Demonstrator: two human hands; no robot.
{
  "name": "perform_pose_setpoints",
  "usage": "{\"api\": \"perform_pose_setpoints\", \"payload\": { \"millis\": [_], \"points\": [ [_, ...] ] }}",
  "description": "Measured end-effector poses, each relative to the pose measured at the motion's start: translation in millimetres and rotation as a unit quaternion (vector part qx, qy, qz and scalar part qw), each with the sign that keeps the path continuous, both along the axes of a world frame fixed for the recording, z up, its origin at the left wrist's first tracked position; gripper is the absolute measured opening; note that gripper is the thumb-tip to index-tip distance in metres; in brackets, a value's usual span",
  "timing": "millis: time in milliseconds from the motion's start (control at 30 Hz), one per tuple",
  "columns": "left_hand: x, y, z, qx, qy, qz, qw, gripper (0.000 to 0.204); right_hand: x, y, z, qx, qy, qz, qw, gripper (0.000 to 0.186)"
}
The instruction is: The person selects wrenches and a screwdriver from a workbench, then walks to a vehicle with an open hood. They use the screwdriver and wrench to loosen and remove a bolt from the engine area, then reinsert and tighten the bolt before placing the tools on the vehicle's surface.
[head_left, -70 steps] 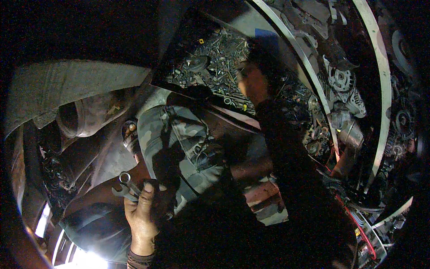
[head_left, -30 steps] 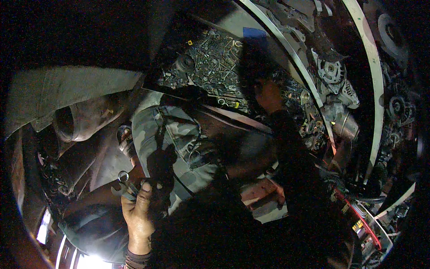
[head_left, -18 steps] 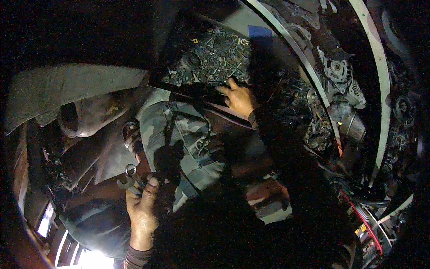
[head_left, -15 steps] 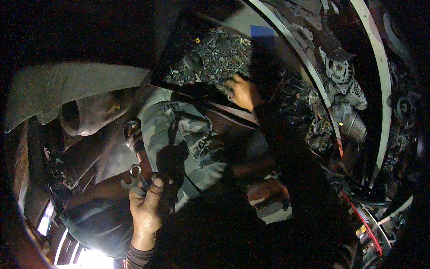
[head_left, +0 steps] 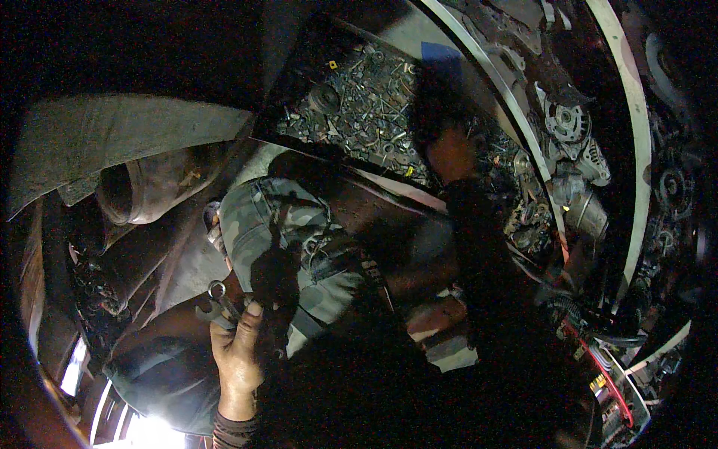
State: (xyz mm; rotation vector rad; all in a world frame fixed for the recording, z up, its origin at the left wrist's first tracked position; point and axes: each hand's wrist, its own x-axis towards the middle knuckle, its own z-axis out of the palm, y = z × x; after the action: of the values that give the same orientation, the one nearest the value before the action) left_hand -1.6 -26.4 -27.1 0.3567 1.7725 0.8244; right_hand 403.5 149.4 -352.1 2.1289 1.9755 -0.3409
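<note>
The left hand [head_left: 239,358] is held upright low in the view, closed in a grip, with the thumb [head_left: 252,310] pointed upward and the fingers mostly hidden. The left wrist [head_left: 238,405] is kept nearly straight above a dark cuff [head_left: 235,432]. The dark-sleeved right arm [head_left: 486,239] is extended forward; the right hand [head_left: 452,156] is dimmed by shadow, its fingers indistinct.

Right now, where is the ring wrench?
In the head view's lower left, the ring wrench is held in the left hand, beside an open wrench end.
</note>
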Motion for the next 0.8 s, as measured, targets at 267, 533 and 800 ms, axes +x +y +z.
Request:
{"api": "perform_pose_setpoints", "payload": {
  "millis": [267, 533, 800],
  "points": [
    [0.4, -0.5, 0.5, 0.006, -0.003, -0.03, 1.0, 0.032, -92.3, 13.8, 55.5, -0.07, 0.211, 0.249, 0.943, 0.044],
    [-7.4, -5.8, 0.2, -0.012, -0.042, -0.031, 0.999, 0.028, -25.6, 64.7, 9.7, 0.034, 0.062, 0.23, 0.971, 0.033],
    [0.4, -3.8, -7.9, 0.006, 0.027, -0.028, 0.999, 0.028, -98.9, 2.7, 15.4, 0.0, 0.251, 0.253, 0.934, 0.025]
  ]
}}
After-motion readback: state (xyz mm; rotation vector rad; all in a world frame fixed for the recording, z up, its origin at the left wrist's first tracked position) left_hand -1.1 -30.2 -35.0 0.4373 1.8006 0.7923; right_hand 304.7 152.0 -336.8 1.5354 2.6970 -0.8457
